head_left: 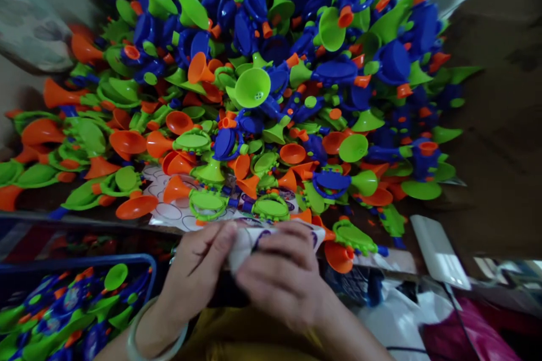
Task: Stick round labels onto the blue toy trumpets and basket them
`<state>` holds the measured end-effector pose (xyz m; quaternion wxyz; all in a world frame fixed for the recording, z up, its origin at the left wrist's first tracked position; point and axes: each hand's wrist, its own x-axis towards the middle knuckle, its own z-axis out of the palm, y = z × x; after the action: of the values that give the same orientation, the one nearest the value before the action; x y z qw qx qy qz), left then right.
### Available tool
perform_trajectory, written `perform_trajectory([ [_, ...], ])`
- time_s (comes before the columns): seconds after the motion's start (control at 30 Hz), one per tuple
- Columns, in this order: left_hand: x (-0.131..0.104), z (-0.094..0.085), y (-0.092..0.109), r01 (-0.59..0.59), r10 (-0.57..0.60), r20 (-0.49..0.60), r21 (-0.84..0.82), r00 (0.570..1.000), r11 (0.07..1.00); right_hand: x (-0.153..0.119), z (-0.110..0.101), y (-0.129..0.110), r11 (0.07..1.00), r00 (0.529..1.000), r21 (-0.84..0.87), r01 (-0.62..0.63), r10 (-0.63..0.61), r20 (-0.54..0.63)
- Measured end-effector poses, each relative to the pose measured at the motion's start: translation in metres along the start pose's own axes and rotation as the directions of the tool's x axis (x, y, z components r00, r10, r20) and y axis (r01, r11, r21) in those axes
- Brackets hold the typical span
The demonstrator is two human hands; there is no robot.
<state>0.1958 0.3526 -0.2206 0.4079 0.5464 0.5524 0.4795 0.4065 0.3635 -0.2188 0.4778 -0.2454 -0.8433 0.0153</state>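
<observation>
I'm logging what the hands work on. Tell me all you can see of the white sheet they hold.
The sheet is white, thin and flexible, like paper or film, with dark purple printed marks. It is bent between both hands at the table's near edge: the left hand pinches its left side, the right hand covers its right. Much of it is hidden by fingers.

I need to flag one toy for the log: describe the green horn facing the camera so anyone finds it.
Start at the big heap of toy horns. Near its middle top sits a lime green horn, its round bell turned straight at the camera. Small holes show inside its cup, unlike its neighbours.
</observation>
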Motion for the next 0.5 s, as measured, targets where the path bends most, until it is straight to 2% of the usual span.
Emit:
perform_trajectory([
  [0.07, 0.013, -0.002, 0.001, 0.006, -0.003, -0.113, 0.026, 0.994, 1.000, 0.004, -0.018, 0.000, 0.976, 0.978, 0.210, -0.061, 0.017, 0.206],
  [0.1, 0.019, -0.003, 0.002, -0.014, 0.021, -0.148, 0.050, 0.989, 0.999, 0.007, -0.026, 0.001, 0.958, 0.967, 0.265, -0.112, 0.043, 0.250],
  [0.13, 0.025, -0.003, 0.003, -0.048, 0.059, -0.156, 0.073, 0.986, 0.996, 0.010, -0.031, 0.003, 0.949, 0.969, 0.276, -0.152, 0.088, 0.231],
  [0.23, 0.034, 0.001, 0.004, -0.180, 0.189, -0.077, 0.100, 0.979, 0.978, 0.020, -0.030, 0.016, 0.962, 0.970, 0.132, -0.241, 0.244, -0.010],
  [0.27, 0.035, 0.002, 0.005, -0.213, 0.220, -0.054, 0.108, 0.974, 0.971, 0.023, -0.024, 0.021, 0.958, 0.959, 0.074, -0.278, 0.282, -0.038],
  [0.37, 0.033, 0.006, 0.005, -0.266, 0.271, -0.017, 0.137, 0.962, 0.954, 0.023, -0.002, 0.031, 0.929, 0.929, 0.010, -0.369, 0.369, 0.004],
  [0.43, 0.032, 0.008, 0.004, -0.244, 0.249, -0.020, 0.139, 0.968, 0.960, 0.018, 0.010, 0.032, 0.935, 0.934, 0.026, -0.353, 0.354, -0.044],
  [0.5, 0.030, 0.010, 0.003, -0.172, 0.175, -0.035, 0.086, 0.984, 0.981, 0.011, 0.015, 0.033, 0.962, 0.954, -0.007, -0.271, 0.268, -0.136],
])
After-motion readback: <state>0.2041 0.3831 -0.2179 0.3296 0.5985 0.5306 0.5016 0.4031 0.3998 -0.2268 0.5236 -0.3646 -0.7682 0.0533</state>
